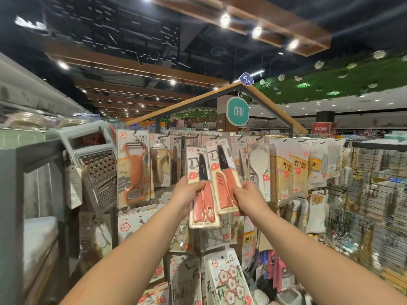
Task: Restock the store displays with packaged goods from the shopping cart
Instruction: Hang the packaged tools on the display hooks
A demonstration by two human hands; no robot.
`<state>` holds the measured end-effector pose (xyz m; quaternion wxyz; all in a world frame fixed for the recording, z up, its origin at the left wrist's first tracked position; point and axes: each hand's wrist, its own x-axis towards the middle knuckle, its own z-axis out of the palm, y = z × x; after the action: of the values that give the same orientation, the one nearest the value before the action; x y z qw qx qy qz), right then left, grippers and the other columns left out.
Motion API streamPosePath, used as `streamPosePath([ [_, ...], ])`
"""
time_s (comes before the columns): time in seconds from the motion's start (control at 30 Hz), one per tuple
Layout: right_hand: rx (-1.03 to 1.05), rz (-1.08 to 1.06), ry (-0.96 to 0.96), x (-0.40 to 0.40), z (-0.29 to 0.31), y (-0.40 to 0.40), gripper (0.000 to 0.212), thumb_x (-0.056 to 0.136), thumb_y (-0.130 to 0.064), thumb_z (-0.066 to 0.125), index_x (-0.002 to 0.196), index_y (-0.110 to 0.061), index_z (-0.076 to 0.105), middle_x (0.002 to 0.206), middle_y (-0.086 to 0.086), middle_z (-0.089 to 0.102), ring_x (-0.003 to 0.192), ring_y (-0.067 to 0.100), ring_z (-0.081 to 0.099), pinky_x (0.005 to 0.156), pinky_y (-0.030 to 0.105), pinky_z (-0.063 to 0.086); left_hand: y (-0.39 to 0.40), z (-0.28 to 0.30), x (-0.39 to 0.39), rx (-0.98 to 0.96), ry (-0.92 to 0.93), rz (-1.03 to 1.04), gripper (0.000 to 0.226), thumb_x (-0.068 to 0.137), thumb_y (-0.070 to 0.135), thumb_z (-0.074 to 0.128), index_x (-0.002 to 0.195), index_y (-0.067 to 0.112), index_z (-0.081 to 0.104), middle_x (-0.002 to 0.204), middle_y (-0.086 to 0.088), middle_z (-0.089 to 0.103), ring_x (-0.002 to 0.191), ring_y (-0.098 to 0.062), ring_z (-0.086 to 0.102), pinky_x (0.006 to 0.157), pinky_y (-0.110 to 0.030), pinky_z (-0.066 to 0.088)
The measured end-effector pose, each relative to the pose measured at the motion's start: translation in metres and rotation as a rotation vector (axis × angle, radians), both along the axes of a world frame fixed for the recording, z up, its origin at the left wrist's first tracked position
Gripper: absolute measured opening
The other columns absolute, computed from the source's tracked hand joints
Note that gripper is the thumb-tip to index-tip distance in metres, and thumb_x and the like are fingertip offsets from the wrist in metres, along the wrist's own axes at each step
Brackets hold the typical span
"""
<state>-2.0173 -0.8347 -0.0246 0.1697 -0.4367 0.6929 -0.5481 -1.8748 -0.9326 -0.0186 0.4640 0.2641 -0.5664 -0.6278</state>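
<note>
I am holding up two carded knife packs in front of a hanging display rack [220, 137]. My left hand [187, 191] is pinching the left knife pack [201, 186] at its middle. My right hand [246, 193] is gripping the right knife pack [223, 177] by its lower right edge. The packs are overlapping slightly, both tilted. A peeler pack [134, 170] is hanging to the left, beside a metal grater [97, 170]. A white rice paddle [259, 170] is hanging just right of my hands.
</note>
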Motion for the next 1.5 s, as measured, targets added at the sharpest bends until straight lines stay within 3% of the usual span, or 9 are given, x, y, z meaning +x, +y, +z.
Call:
streamPosePath([
  [0.1, -0.038, -0.013, 0.012, -0.005, 0.005, -0.006, 0.039, 0.102, -0.031, 0.044, 0.135, -0.012, 0.038, 0.109, 0.018, 0.066, 0.084, 0.024, 0.067, 0.052, 0.032, 0.058, -0.006, 0.001, 0.004, 0.029, 0.039, 0.009, 0.013, 0.095, 0.001, 0.059, 0.105, 0.009, 0.059, 0.092, -0.014, 0.072, 0.076, -0.024, 0.069, 0.081, -0.044, 0.058],
  [0.23, -0.09, -0.05, -0.057, -0.011, 0.017, -0.015, 0.033, 0.102, -0.031, 0.043, 0.13, -0.013, 0.04, 0.111, 0.011, 0.064, 0.089, 0.028, 0.07, 0.046, 0.024, 0.052, -0.012, -0.002, 0.011, 0.032, 0.06, 0.042, 0.014, 0.094, 0.002, 0.061, 0.106, 0.01, 0.06, 0.09, -0.011, 0.072, 0.072, -0.021, 0.069, 0.073, -0.038, 0.058],
  [0.4, -0.1, -0.069, -0.046, -0.016, 0.03, -0.02, 0.027, 0.103, -0.028, 0.042, 0.125, -0.012, 0.046, 0.104, 0.012, 0.068, 0.076, 0.025, 0.067, 0.037, 0.02, 0.044, -0.015, -0.008, 0.017, 0.033, 0.06, 0.066, 0.012, 0.095, 0.002, 0.059, 0.102, 0.012, 0.061, 0.083, -0.007, 0.071, 0.067, -0.018, 0.067, 0.07, -0.035, 0.056],
  [0.6, -0.082, -0.073, -0.094, -0.022, 0.034, -0.021, 0.026, 0.103, -0.03, 0.044, 0.124, -0.014, 0.047, 0.109, 0.011, 0.066, 0.084, 0.026, 0.07, 0.043, 0.024, 0.05, -0.019, -0.01, 0.018, 0.069, 0.077, 0.068, 0.012, 0.095, 0.004, 0.06, 0.1, 0.014, 0.06, 0.088, -0.01, 0.071, 0.071, -0.022, 0.067, 0.073, -0.037, 0.057],
  [0.87, -0.104, -0.054, -0.095, -0.024, 0.031, -0.029, 0.028, 0.102, -0.028, 0.044, 0.126, -0.014, 0.048, 0.11, 0.011, 0.067, 0.086, 0.027, 0.069, 0.045, 0.025, 0.05, -0.017, -0.008, 0.016, 0.07, 0.099, 0.045, 0.012, 0.096, 0.003, 0.057, 0.095, 0.014, 0.061, 0.078, -0.005, 0.071, 0.059, -0.014, 0.068, 0.058, -0.029, 0.052],
  [1.1, -0.054, -0.022, -0.141, -0.031, 0.031, -0.036, 0.013, 0.103, -0.025, 0.046, 0.103, -0.016, 0.055, 0.094, 0.01, 0.07, 0.073, 0.023, 0.066, 0.041, 0.024, 0.047, -0.024, -0.008, 0.017, 0.075, 0.094, 0.073, 0.011, 0.096, 0.003, 0.058, 0.095, 0.014, 0.06, 0.084, -0.007, 0.069, 0.069, -0.019, 0.065, 0.064, -0.032, 0.053],
  [1.23, -0.011, 0.025, -0.229, -0.031, 0.049, -0.049, 0.027, 0.101, -0.028, 0.054, 0.119, -0.008, 0.054, 0.106, 0.014, 0.071, 0.076, 0.022, 0.069, 0.041, 0.021, 0.049, -0.027, -0.005, 0.012, 0.099, 0.123, 0.051, 0.01, 0.095, 0.003, 0.06, 0.097, 0.013, 0.06, 0.084, -0.008, 0.071, 0.069, -0.02, 0.067, 0.064, -0.034, 0.054],
  [1.37, 0.058, 0.103, -0.382, -0.023, 0.05, -0.057, 0.021, 0.099, -0.026, 0.056, 0.113, -0.011, 0.057, 0.095, 0.008, 0.068, 0.08, 0.02, 0.07, 0.066, 0.033, 0.062, -0.028, -0.004, 0.005, 0.087, 0.124, 0.039, 0.012, 0.093, 0.003, 0.063, 0.102, 0.01, 0.06, 0.087, -0.01, 0.073, 0.069, -0.021, 0.069, 0.064, -0.034, 0.056],
  [1.5, 0.141, 0.091, -0.336, -0.027, 0.022, -0.056, 0.034, 0.091, -0.035, 0.063, 0.118, -0.017, 0.057, 0.122, 0.006, 0.06, 0.101, 0.024, 0.065, 0.084, 0.04, 0.057, -0.028, -0.008, 0.001, 0.077, 0.084, 0.02, 0.021, 0.093, 0.004, 0.063, 0.114, 0.006, 0.061, 0.091, -0.012, 0.074, 0.071, -0.021, 0.072, 0.062, -0.033, 0.058],
])
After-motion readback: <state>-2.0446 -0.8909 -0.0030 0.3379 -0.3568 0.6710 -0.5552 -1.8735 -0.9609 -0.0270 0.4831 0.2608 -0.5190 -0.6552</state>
